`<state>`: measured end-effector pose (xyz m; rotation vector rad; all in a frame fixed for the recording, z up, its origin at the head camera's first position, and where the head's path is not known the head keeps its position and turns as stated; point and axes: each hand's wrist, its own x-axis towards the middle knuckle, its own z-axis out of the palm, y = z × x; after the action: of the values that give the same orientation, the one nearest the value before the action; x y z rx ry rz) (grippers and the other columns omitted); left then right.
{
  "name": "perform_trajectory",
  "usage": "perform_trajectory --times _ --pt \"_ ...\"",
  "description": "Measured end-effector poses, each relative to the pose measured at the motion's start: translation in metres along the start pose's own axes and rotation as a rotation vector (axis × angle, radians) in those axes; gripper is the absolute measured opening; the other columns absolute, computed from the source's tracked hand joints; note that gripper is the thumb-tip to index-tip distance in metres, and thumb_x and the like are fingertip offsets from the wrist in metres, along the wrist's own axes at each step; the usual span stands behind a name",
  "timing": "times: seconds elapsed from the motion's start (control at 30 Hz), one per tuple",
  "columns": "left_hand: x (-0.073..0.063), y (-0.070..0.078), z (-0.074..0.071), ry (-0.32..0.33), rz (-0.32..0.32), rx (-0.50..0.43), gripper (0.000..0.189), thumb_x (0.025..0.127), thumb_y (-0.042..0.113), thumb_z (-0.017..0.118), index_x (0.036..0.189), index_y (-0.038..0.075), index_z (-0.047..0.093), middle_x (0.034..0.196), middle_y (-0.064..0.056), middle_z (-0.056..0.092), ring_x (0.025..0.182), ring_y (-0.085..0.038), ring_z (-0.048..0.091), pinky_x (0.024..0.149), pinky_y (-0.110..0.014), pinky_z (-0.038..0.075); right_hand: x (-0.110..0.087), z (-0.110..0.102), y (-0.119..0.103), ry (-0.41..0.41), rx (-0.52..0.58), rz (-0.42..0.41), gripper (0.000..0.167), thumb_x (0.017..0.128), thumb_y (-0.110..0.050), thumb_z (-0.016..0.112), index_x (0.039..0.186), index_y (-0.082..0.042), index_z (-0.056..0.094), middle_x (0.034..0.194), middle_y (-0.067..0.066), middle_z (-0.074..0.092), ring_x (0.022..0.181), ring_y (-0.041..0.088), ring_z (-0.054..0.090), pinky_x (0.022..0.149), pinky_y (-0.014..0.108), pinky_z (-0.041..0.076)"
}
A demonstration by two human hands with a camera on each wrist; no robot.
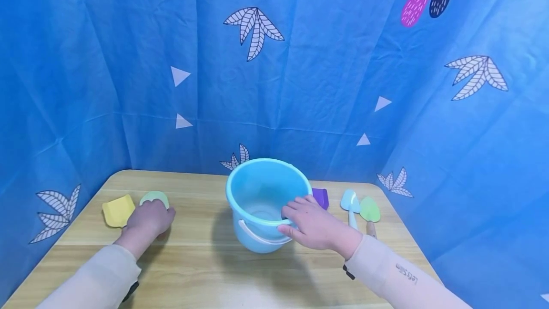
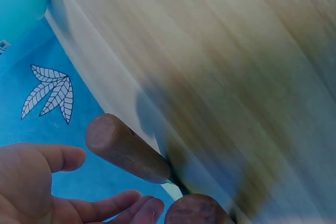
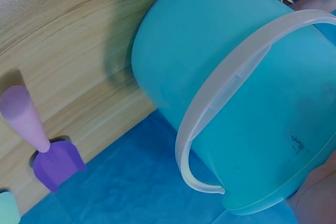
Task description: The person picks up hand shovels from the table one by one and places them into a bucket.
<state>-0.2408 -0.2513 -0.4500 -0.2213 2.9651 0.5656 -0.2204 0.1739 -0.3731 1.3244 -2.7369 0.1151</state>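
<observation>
A light blue bucket (image 1: 246,235) stands upright mid-table, its white handle (image 3: 231,72) hanging down outside. My right hand (image 1: 315,223) grips its rim on the right, thumb outside and fingers inside. Over at the left, my left hand (image 1: 150,217) is above a toy shovel with a pale green blade (image 1: 155,197); the hand hides its handle in the head view. A yellow shovel blade (image 1: 118,210) lies just left of it. In the left wrist view, thumb and fingers are spread apart beside a wooden handle (image 2: 128,148), with another wooden handle (image 2: 194,209) nearby.
Behind the bucket to the right lies a purple shovel (image 1: 320,198) with a pink handle. Farther right are a light blue shovel (image 1: 350,200) and a green shovel (image 1: 370,209). Blue patterned cloth (image 1: 274,85) walls the back and sides of the wooden table (image 1: 193,271).
</observation>
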Motion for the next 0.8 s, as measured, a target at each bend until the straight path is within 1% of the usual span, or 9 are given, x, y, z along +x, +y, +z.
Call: perform_trajectory --times 0.13,0.23,0.27,0.37,0.5,0.6,0.77,0.8 --pt "0.0002 0.0005 0.0005 -0.027 -0.03 -0.017 0.049 0.102 0.036 0.039 0.095 -0.006 0.063 0.096 -0.029 0.056 0.077 -0.037 0.055 0.066 -0.059 0.049 -0.0004 0.0001 0.0003 -0.005 0.011 0.004 0.037 0.104 -0.053 0.037 0.1 -0.023 0.056 0.087 -0.014 0.049 0.09 0.009 0.044 0.089 0.034 0.035" --pt "0.0001 0.0018 0.0007 -0.045 -0.047 -0.028 0.048 0.102 0.037 0.039 0.09 -0.003 0.063 0.092 -0.027 0.056 0.076 -0.036 0.055 0.072 -0.067 0.047 -0.0002 0.0001 0.0008 -0.006 0.017 0.006 0.037 0.104 -0.053 0.037 0.101 -0.023 0.057 0.088 -0.014 0.05 0.09 0.009 0.045 0.09 0.035 0.035" --pt "0.0 0.0021 0.0009 -0.05 -0.05 -0.028 0.048 0.102 0.037 0.038 0.085 0.0 0.062 0.091 -0.025 0.056 0.076 -0.036 0.055 0.072 -0.068 0.046 -0.0002 -0.0001 0.0009 -0.006 0.017 0.006 0.037 0.104 -0.054 0.037 0.101 -0.023 0.057 0.088 -0.014 0.05 0.091 0.009 0.045 0.09 0.035 0.035" --pt "-0.0003 0.0016 0.0011 -0.057 -0.058 -0.026 0.047 0.102 0.037 0.038 0.079 0.003 0.061 0.087 -0.023 0.055 0.074 -0.035 0.055 0.069 -0.061 0.048 0.0001 -0.0007 0.0007 -0.007 0.014 0.004 0.038 0.104 -0.054 0.036 0.103 -0.022 0.057 0.09 -0.013 0.051 0.092 0.009 0.046 0.091 0.036 0.035" --pt "-0.0006 0.0001 0.0009 -0.061 -0.068 -0.022 0.048 0.101 0.036 0.04 0.093 -0.004 0.064 0.088 -0.024 0.056 0.074 -0.035 0.055 0.061 -0.048 0.047 0.0003 -0.0012 -0.0002 -0.007 0.005 0.003 0.039 0.104 -0.054 0.036 0.102 -0.022 0.057 0.089 -0.013 0.051 0.091 0.009 0.045 0.09 0.035 0.035" --pt "0.0 0.0 0.0016 -0.071 -0.079 -0.021 0.05 0.1 0.036 0.04 0.102 -0.008 0.064 0.09 -0.026 0.057 0.076 -0.037 0.055 0.061 -0.047 0.046 0.0003 -0.0016 0.0001 -0.006 0.006 0.005 0.038 0.104 -0.054 0.036 0.102 -0.022 0.057 0.089 -0.014 0.05 0.091 0.009 0.045 0.09 0.035 0.035" --pt "0.001 -0.0014 0.0035 -0.083 -0.097 -0.016 0.052 0.099 0.034 0.042 0.11 -0.013 0.061 0.091 -0.027 0.057 0.075 -0.036 0.055 0.06 -0.047 0.047 0.0001 -0.0033 0.0001 -0.009 0.013 0.007 0.038 0.104 -0.054 0.036 0.103 -0.022 0.058 0.089 -0.014 0.051 0.092 0.009 0.045 0.09 0.035 0.035" --pt "0.0012 -0.002 0.004 -0.086 -0.097 -0.015 0.052 0.099 0.034 0.042 0.11 -0.014 0.06 0.09 -0.027 0.057 0.074 -0.036 0.054 0.06 -0.047 0.047 0.0001 -0.0035 0.0001 -0.009 0.013 0.006 0.038 0.104 -0.054 0.036 0.103 -0.022 0.058 0.089 -0.014 0.051 0.092 0.009 0.045 0.09 0.035 0.035"
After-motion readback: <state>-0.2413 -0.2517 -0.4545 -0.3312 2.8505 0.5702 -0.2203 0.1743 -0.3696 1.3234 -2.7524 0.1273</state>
